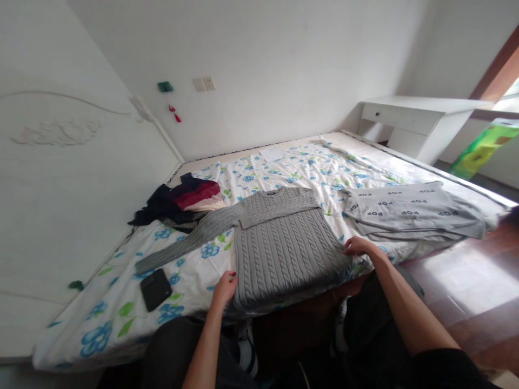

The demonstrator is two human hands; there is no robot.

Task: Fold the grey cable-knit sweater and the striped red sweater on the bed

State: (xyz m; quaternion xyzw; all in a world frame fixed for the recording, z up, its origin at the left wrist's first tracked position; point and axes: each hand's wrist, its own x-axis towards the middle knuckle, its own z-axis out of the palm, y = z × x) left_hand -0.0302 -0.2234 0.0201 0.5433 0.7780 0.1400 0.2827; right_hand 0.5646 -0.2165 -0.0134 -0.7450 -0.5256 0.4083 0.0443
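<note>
A grey cable-knit sweater (284,254) lies spread on the bed in front of me, its hem toward me. One sleeve reaches out to the left, and the other is folded across the chest. My left hand (225,287) is at the left side edge near the hem, its fingers closed on the knit. At the right side edge, my right hand (360,247) pinches the sweater between thumb and fingers. The hem droops over the front edge of the bed.
A black phone (155,290) lies left of my left hand. Dark and red clothes (182,200) are heaped behind the sleeve. A grey shirt with POP lettering (405,208) lies to the right on the floral sheet (97,324). A white desk (405,116) stands at the far right.
</note>
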